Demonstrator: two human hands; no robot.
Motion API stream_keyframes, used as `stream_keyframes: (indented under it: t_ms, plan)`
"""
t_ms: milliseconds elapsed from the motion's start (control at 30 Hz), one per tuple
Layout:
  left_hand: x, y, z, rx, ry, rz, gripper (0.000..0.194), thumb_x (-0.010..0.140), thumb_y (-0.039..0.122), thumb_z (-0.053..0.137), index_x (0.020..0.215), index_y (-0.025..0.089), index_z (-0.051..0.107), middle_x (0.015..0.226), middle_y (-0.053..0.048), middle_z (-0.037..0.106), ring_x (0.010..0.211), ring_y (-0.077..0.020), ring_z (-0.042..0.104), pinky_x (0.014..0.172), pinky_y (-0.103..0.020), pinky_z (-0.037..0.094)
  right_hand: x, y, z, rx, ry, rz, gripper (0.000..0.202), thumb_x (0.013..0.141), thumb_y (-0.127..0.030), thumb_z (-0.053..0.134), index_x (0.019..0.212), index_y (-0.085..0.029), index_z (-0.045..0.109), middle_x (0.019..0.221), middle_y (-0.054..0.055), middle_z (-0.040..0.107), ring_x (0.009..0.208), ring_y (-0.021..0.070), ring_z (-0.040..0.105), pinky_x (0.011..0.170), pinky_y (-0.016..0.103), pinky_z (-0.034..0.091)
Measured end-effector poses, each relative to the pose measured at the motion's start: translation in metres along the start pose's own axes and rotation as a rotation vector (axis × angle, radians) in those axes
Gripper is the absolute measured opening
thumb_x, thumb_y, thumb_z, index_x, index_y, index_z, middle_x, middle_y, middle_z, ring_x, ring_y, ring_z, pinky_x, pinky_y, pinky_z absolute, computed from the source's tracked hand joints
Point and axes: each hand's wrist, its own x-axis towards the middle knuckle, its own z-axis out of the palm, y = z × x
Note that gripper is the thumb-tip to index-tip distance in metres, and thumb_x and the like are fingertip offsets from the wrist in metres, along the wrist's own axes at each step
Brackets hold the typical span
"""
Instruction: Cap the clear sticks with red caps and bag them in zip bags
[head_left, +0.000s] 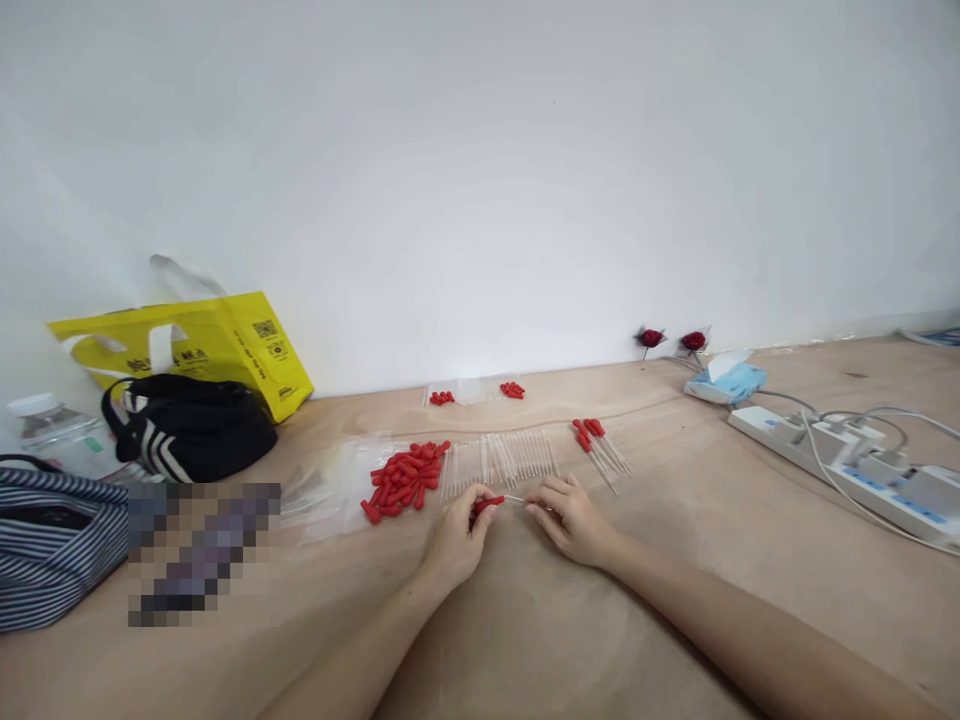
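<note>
Plain pale wall (465,180) at the back, meeting the far edge of a brown bench (540,630). Near the middle, left hand (454,535) curled around a red bulb (489,504), pinching it between thumb and fingers; right hand (574,520) facing it, thumb and fingertips closed on a thin tube (514,499). Tube stretched between both hands, near end at the bulb's narrow neck; how far inside, impossible to tell.

Just beyond the left hand, heap of red bulbs (405,478) beside clear plastic bags (334,490). Just past both hands, row of thin tubes (499,462), roughly side by side. Farther right, cluster of bulb-tipped tubes (600,448), red ends toward the wall. Close to the wall, two more small groups of red bulbs (513,390).

Off to the left, yellow bag (225,335) with white handles, black pouch (206,430) in front of it, clear bottle (64,430) and, nearer, striped cloth bag (52,565). Over to the right, white power strip (859,481) with plugs and cables, blue tissue pack (726,383) behind it, and two dark red roses (694,341) against the wall.
</note>
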Motion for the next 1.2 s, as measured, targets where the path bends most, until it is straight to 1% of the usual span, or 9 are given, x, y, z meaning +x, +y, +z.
stream_keyframes:
  t_ms: [133, 300, 367, 533, 700, 933, 1200]
  plan:
    - [0.0, 0.002, -0.001, -0.006, -0.019, 0.01, 0.016, 0.081, 0.024, 0.045, 0.083, 0.017, 0.059, 0.076, -0.001, 0.064, 0.068, -0.0158, 0.057, 0.062, -0.026, 0.044, -0.001, -0.006, 0.001, 0.038, 0.005, 0.006, 0.016, 0.085, -0.022, 0.041, 0.085, -0.017, 0.056, 0.073, 0.002, 0.058, 0.066, 0.012, 0.051, 0.067, 0.028, 0.031]
    - [-0.001, 0.001, -0.002, 0.003, -0.016, 0.026, 0.018, 0.08, 0.027, 0.046, 0.078, 0.018, 0.062, 0.074, -0.001, 0.065, 0.068, -0.0163, 0.057, 0.063, -0.026, 0.044, 0.0, -0.012, 0.002, 0.049, -0.023, 0.003, 0.018, 0.085, -0.023, 0.04, 0.085, -0.018, 0.057, 0.07, 0.001, 0.058, 0.064, 0.0114, 0.05, 0.068, 0.027, 0.03]
    - [-0.001, -0.001, -0.003, 0.007, -0.02, 0.05, 0.018, 0.081, 0.025, 0.046, 0.078, 0.018, 0.062, 0.075, -0.001, 0.065, 0.069, -0.0162, 0.057, 0.065, -0.026, 0.044, 0.001, -0.011, 0.0, 0.025, -0.045, -0.014, 0.018, 0.085, -0.022, 0.04, 0.085, -0.019, 0.058, 0.071, 0.001, 0.059, 0.064, 0.0113, 0.05, 0.068, 0.028, 0.028]
    - [-0.003, 0.0, -0.005, 0.067, -0.083, 0.104, 0.017, 0.081, 0.022, 0.046, 0.075, 0.018, 0.061, 0.073, -0.002, 0.063, 0.069, -0.0158, 0.056, 0.065, -0.026, 0.043, 0.004, -0.004, -0.007, -0.086, -0.088, -0.104, 0.02, 0.085, -0.021, 0.04, 0.087, -0.021, 0.06, 0.075, 0.001, 0.061, 0.066, 0.0116, 0.05, 0.067, 0.029, 0.022]
    - [-0.005, 0.006, -0.006, 0.108, -0.126, 0.147, 0.019, 0.083, 0.023, 0.043, 0.075, 0.018, 0.06, 0.071, -0.002, 0.06, 0.068, -0.0157, 0.054, 0.063, -0.026, 0.041, 0.005, -0.004, -0.007, -0.156, -0.06, -0.154, 0.022, 0.085, -0.021, 0.039, 0.085, -0.021, 0.061, 0.071, 0.001, 0.059, 0.061, 0.0109, 0.045, 0.066, 0.03, 0.02]
    - [-0.008, 0.009, -0.005, 0.144, -0.158, 0.195, 0.023, 0.085, 0.026, 0.038, 0.073, 0.019, 0.056, 0.068, -0.002, 0.057, 0.068, -0.0164, 0.053, 0.064, -0.027, 0.04, 0.004, -0.009, -0.004, -0.135, -0.073, -0.131, 0.022, 0.084, -0.019, 0.037, 0.078, -0.019, 0.058, 0.072, 0.001, 0.058, 0.061, 0.0108, 0.044, 0.066, 0.029, 0.021]
    - [-0.007, 0.009, -0.004, 0.172, -0.187, 0.233, 0.024, 0.085, 0.026, 0.037, 0.071, 0.019, 0.055, 0.066, -0.002, 0.054, 0.067, -0.0165, 0.052, 0.063, -0.027, 0.04, 0.007, -0.01, 0.001, -0.078, -0.12, -0.118, 0.023, 0.085, -0.019, 0.036, 0.077, -0.018, 0.057, 0.07, 0.001, 0.059, 0.063, 0.0114, 0.047, 0.066, 0.029, 0.023]
